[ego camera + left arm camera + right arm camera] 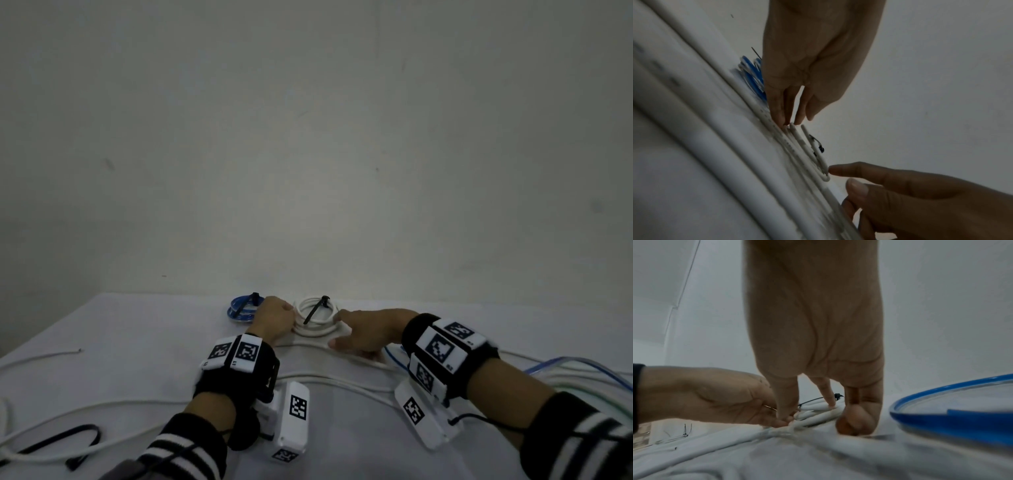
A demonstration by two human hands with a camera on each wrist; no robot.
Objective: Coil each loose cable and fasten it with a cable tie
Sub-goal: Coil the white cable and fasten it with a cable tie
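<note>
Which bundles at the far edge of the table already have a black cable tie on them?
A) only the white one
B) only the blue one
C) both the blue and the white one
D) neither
C: in the head view the blue cable coil and the white cable coil each carry a black cable tie, and both hands touch the white one.

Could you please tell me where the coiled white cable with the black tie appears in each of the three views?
Head: white cable coil lies at centre, near the table's far edge, between both hands.
Left wrist: centre, seen edge-on below the left hand's fingertips.
Right wrist: lower centre, behind the right hand's fingers.
Shared landmark: the black cable tie across it.
</note>
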